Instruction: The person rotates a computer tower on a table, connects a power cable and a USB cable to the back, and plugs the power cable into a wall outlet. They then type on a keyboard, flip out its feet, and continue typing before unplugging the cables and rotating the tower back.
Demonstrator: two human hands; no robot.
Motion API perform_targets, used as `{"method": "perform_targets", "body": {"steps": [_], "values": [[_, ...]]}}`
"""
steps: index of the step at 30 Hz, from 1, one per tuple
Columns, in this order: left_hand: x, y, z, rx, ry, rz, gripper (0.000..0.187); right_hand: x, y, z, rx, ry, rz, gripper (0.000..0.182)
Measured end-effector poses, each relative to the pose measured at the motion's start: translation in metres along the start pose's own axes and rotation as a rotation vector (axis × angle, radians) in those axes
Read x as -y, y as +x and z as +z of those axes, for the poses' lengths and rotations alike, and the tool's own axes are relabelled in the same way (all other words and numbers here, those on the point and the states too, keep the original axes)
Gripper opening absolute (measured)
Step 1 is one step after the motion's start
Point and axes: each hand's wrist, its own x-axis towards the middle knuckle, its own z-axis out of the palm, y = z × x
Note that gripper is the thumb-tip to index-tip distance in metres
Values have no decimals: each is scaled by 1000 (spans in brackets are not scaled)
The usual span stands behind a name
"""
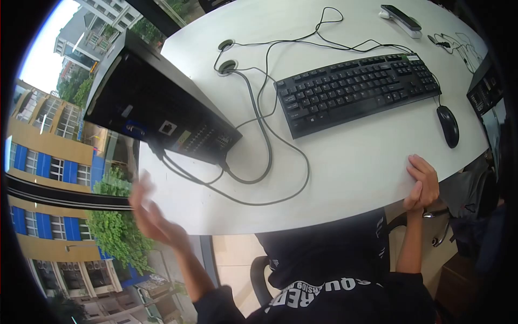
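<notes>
My left hand (155, 217) is raised off the table's left edge, just below the black computer tower (156, 113). Its fingers are smeared by motion but look apart, and nothing shows in them. The tower stands at the left of the white table (356, 156) with its ports toward me. Thick grey cables (265, 146) are plugged into its lower back. At the table's front right edge, my right hand (423, 183) is loosely bent, thumb and fingers apart, holding nothing. Nearest to it are the black mouse (448, 126) and the black keyboard (356, 92).
Two cable holes (227, 66) pierce the tabletop behind the tower. A phone-like black device (402, 17) rests on a white stand at the back right, with a thin coiled cable (458, 48) nearby. Another black box (485, 86) stands at the right edge. A window lies to the left.
</notes>
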Motion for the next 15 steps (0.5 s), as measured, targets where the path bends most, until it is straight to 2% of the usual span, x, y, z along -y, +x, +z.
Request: {"method": "perform_targets", "body": {"steps": [1, 3, 6, 10, 15], "values": [[-10, -36, -9, 126, 64, -69, 36, -3, -4, 3, -26, 13, -24, 34], [-21, -85, -16, 350, 259, -44, 43, 0, -1, 5, -29, -22, -38, 32], [-27, -100, 3, 422, 365, 21, 46, 0, 3, 1, -1, -52, -70, 31], [-10, -117, 22, 212, 293, 119, 49, 0, 3, 1, -18, -71, -69, 29], [-3, -122, 22, 206, 296, 127, 50, 3, 2, 3, -64, -99, -50, 28]]}}
